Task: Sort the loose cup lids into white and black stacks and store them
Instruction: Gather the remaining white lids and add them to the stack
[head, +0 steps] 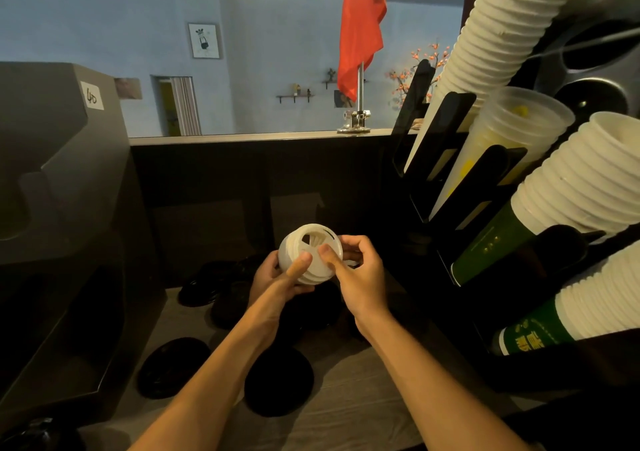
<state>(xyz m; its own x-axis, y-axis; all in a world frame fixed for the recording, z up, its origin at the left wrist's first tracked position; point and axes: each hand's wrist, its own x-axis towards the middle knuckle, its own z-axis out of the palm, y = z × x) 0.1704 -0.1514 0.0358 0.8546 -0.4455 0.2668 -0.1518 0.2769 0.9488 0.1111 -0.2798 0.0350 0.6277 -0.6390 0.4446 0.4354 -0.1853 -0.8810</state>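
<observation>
A person holds a stack of white lids (311,255) up over a wood-grain counter (363,398), near its dark back wall. The left hand (273,277) grips the stack from below and the left, thumb pressed across its ribbed side. The right hand (356,270) curls round the right side, thumb on the stack's edge.

Black lids (173,367) lie loose on the counter under and around the forearms, with more piled near the back wall.

A tall dark machine (62,191) hems the counter in on the left; its white label (92,96) has handwriting that looks like "40". A black rack (450,180) of slanting cups (485,52) crowds the right side. Some cups (530,338) are green with white characters, too small to read. Above the back wall, a ledge (242,137) bears a red flag (362,28).
</observation>
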